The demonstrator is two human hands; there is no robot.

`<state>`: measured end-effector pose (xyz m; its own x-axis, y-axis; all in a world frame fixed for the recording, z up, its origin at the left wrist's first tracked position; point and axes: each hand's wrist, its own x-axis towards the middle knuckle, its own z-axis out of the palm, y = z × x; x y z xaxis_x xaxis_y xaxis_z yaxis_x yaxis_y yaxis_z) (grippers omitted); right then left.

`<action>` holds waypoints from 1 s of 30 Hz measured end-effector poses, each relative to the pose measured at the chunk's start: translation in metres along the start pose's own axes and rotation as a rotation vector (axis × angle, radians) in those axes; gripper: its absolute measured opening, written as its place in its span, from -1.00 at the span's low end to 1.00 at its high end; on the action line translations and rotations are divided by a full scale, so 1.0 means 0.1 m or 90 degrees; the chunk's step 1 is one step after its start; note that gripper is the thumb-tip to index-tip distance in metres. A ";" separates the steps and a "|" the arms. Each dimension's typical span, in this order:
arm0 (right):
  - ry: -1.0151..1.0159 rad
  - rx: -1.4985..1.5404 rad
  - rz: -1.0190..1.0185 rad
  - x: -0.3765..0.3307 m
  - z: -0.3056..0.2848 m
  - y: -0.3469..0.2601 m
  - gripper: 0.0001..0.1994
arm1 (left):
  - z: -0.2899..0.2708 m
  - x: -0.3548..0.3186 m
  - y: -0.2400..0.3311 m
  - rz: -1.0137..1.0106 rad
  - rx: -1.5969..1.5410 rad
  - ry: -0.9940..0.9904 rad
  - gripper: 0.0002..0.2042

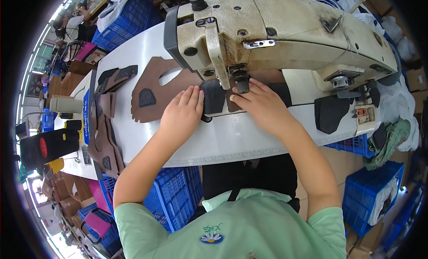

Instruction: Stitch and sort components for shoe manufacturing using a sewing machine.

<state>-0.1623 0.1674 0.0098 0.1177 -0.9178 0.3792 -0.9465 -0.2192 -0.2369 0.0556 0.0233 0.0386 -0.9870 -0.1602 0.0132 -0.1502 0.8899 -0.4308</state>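
On the white table under the sewing machine (294, 32) lies a brown shoe-upper-like piece (156, 78) with an oval cutout and a small black patch (147, 97). My left hand (180, 114) rests flat on its near right edge, fingers stretched out side by side. A black patch (214, 97) shows between my hands. Close to the machine's needle area (242, 83), my right hand (263, 103) presses down with thumb and fingers apart, over brown and black material that runs under the machine head. The needle tip and some fingertips are hidden.
A pile of brown and black cut pieces (104, 125) hangs over the table's left end. A loose black piece (332, 112) lies to the right, near a small bobbin tray (365, 114). Blue crates (171, 199) stand below the table. A person (73, 25) sits far left.
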 end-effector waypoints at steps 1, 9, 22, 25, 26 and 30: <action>0.009 -0.034 -0.017 0.01 0.00 -0.01 -0.75 | -0.02 0.02 0.01 -0.001 -0.004 -0.002 -0.53; 0.015 -0.101 0.013 0.00 0.15 -0.15 -0.76 | 0.15 0.15 -0.04 0.028 -0.325 0.106 -0.52; 0.111 0.017 0.062 -0.08 0.27 -0.12 -0.76 | 0.31 0.14 0.05 -0.007 -0.321 0.176 -0.52; 0.113 0.017 0.067 -0.07 0.28 -0.14 -0.76 | 0.30 0.14 0.05 -0.014 -0.315 0.169 -0.52; 0.113 0.017 0.068 -0.08 0.27 -0.14 -0.76 | 0.30 0.14 0.06 -0.014 -0.316 0.169 -0.52; 0.115 0.019 0.073 -0.08 0.26 -0.14 -0.76 | 0.30 0.16 0.07 -0.013 -0.326 0.187 -0.53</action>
<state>-0.1426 0.1696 -0.0134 -0.0486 -0.8638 0.5016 -0.9409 -0.1289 -0.3132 0.0407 0.0136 0.0087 -0.9473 -0.1198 0.2971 -0.1063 0.9924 0.0612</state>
